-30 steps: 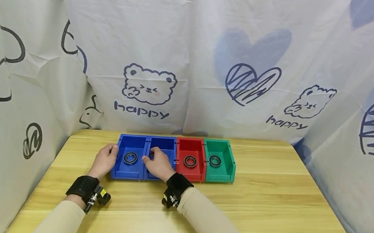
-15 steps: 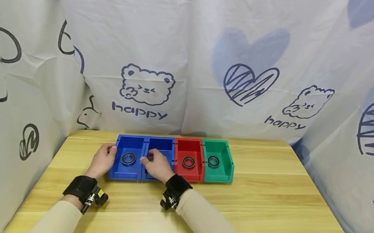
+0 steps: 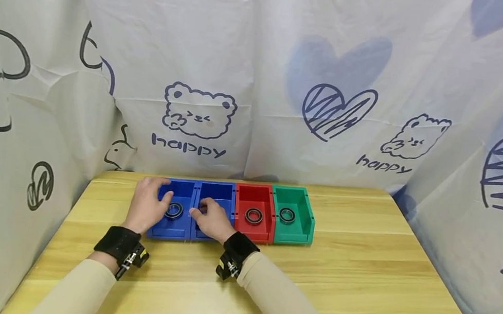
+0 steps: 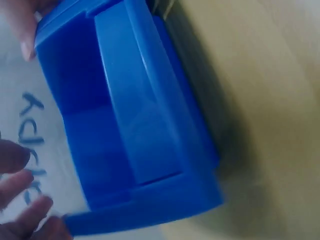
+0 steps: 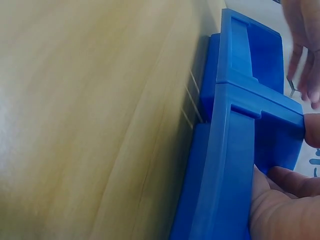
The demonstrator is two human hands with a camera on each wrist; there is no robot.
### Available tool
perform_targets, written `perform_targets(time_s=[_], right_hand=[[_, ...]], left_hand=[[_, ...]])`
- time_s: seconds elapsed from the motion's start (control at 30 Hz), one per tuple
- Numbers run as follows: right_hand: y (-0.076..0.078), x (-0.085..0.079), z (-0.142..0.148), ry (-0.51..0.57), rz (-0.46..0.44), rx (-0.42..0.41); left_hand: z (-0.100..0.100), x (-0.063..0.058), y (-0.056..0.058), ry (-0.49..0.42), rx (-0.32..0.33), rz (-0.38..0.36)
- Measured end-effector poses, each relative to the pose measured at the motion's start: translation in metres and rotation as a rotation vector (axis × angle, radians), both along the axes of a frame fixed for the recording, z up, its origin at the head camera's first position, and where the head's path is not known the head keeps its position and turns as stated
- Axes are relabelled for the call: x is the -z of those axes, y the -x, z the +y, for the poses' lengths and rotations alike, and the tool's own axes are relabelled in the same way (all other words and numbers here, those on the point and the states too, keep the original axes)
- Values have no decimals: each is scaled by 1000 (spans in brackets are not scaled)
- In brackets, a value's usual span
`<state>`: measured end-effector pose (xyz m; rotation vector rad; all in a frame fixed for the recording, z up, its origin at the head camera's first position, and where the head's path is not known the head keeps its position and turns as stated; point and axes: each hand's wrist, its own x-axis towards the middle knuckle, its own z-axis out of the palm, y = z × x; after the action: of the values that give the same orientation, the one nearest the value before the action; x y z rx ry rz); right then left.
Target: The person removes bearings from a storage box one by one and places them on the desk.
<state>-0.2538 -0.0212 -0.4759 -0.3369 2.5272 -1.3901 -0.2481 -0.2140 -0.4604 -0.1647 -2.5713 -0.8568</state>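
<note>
My left hand (image 3: pixel 148 205) hovers at the left edge of the left blue bin (image 3: pixel 170 231), thumb and fingers spread apart with nothing between them. A black-sealed ball bearing (image 3: pixel 173 217) lies flat in that bin, just beside the left thumb. In the left wrist view, curved fingertips (image 4: pixel 37 215) hang near the bin's corner. My right hand (image 3: pixel 214 220) grips the wall between the two blue bins, its thumb at the rim and the other fingers reaching inside the second blue bin (image 3: pixel 217 190). The right hand hides much of that second bin's floor.
To the right, a red bin (image 3: pixel 254 193) and a green bin (image 3: pixel 293 197) adjoin the blue ones in one row. Each holds a bearing, one in the red (image 3: pixel 253 223), one in the green (image 3: pixel 286 222). A printed white cloth (image 3: pixel 262 142) hangs behind the wooden table (image 3: pixel 357 293).
My left hand has let go of the left blue bin's outer wall and moved up and right over its edge, fingers spreading. The right hand stays in place.
</note>
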Motion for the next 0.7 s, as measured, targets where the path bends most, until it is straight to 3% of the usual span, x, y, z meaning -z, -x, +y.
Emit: perform_targets(time_s=[0.13,0.33,0.5,0.7], right_hand=[[1,-1,0,5,4,4],[2,2,-1,13,9,-4],[1,3,-1,12,1,2],[0,4,0,5,6,-1]], left_hand=[[13,-5,3,177,107,-24],[26,0,7,425,192,-225],[31,5,9,480,193,-382],[34,12,14,522,184,-412]])
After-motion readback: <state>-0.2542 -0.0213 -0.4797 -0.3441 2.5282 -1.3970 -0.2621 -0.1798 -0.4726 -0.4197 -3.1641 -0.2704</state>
